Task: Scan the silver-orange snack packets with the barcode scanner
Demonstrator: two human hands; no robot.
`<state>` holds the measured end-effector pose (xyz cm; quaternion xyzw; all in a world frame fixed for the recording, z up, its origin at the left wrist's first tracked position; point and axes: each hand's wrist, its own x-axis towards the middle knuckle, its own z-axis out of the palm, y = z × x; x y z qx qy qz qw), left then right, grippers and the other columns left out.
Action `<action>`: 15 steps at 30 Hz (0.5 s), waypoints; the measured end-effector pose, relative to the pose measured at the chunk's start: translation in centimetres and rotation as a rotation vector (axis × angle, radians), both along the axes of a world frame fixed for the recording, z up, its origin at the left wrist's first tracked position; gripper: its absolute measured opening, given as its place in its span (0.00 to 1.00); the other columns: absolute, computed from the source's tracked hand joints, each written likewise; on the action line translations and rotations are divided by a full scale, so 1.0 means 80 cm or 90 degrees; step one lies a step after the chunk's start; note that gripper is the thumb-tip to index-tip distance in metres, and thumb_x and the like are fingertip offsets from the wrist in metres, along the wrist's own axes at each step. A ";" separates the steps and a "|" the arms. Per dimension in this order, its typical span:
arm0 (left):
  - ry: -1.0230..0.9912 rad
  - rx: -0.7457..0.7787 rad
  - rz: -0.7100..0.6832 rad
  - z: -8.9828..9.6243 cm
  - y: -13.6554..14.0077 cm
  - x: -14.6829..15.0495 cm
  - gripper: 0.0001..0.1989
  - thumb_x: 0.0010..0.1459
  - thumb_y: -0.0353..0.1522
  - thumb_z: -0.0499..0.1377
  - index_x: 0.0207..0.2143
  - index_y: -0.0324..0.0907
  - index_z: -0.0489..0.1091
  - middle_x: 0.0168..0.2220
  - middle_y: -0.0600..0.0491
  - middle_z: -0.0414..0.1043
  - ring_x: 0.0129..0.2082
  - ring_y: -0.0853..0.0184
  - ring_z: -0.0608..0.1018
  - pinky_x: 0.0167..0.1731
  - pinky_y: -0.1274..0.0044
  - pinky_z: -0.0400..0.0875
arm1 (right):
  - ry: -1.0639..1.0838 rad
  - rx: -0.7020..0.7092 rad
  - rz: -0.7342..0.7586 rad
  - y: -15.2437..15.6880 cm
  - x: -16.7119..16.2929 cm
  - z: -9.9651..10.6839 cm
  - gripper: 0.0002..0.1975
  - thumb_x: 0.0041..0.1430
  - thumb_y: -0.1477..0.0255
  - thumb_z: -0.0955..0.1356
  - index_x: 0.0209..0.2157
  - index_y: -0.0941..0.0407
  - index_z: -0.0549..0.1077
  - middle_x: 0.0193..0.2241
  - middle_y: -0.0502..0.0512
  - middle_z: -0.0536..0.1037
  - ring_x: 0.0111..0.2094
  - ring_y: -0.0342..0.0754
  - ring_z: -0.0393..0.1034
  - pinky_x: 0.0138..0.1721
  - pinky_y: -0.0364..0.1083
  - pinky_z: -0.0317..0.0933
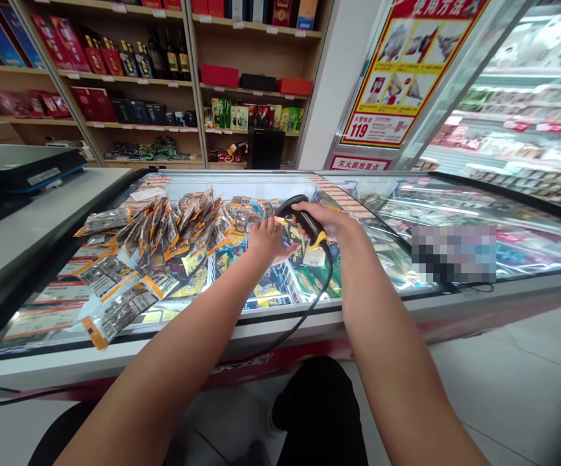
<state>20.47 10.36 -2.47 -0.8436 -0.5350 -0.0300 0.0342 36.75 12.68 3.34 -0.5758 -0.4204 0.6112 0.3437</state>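
Observation:
My right hand (331, 219) is wrapped around the handle of a black and yellow barcode scanner (313, 228). The scanner's head points left, over my left hand, and its black cable (327, 275) curls down toward the freezer's front edge. My left hand (265, 243) is just below the scanner head, fingers stretched forward and thumb apart. Right beyond its fingertips is a small clear-and-orange snack packet (265, 208); whether they touch it I cannot tell. To the left, a heap of similar snack packets (164, 223) lies on the glass lid, with several flat packets (122, 307) nearer me.
The chest freezer (115, 357) has glass lids over colourful packages and white wire baskets (287, 285). A counter (32, 200) with a scale-like device (18, 165) stands left. Shelves of boxes and bottles (164, 55) are behind, and a refrigerated display (517, 110) is at right.

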 end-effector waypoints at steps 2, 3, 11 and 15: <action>0.000 0.001 0.003 -0.001 0.001 0.000 0.50 0.67 0.62 0.37 0.75 0.35 0.55 0.76 0.35 0.54 0.73 0.45 0.62 0.68 0.59 0.58 | 0.002 -0.003 -0.011 0.001 0.000 -0.001 0.13 0.68 0.61 0.71 0.33 0.55 0.73 0.15 0.53 0.73 0.10 0.49 0.64 0.07 0.45 0.61; -0.001 0.000 0.004 -0.001 0.001 -0.001 0.50 0.67 0.63 0.38 0.75 0.35 0.55 0.76 0.35 0.54 0.73 0.45 0.61 0.68 0.59 0.58 | 0.004 -0.004 -0.017 0.001 0.000 -0.001 0.13 0.68 0.61 0.70 0.33 0.54 0.73 0.15 0.53 0.73 0.10 0.49 0.63 0.07 0.45 0.60; -0.006 -0.003 0.004 -0.004 0.003 -0.002 0.50 0.67 0.63 0.38 0.76 0.36 0.55 0.76 0.35 0.53 0.74 0.46 0.61 0.69 0.60 0.56 | -0.003 -0.015 -0.044 -0.003 -0.001 0.002 0.11 0.67 0.63 0.72 0.35 0.54 0.70 0.16 0.50 0.73 0.10 0.47 0.62 0.08 0.44 0.57; 0.002 -0.007 0.009 -0.004 0.005 -0.002 0.49 0.67 0.63 0.37 0.77 0.40 0.53 0.76 0.37 0.52 0.74 0.47 0.61 0.68 0.59 0.57 | 0.068 0.053 -0.087 -0.003 0.001 0.000 0.11 0.60 0.71 0.75 0.33 0.53 0.69 0.15 0.48 0.71 0.10 0.46 0.60 0.07 0.44 0.54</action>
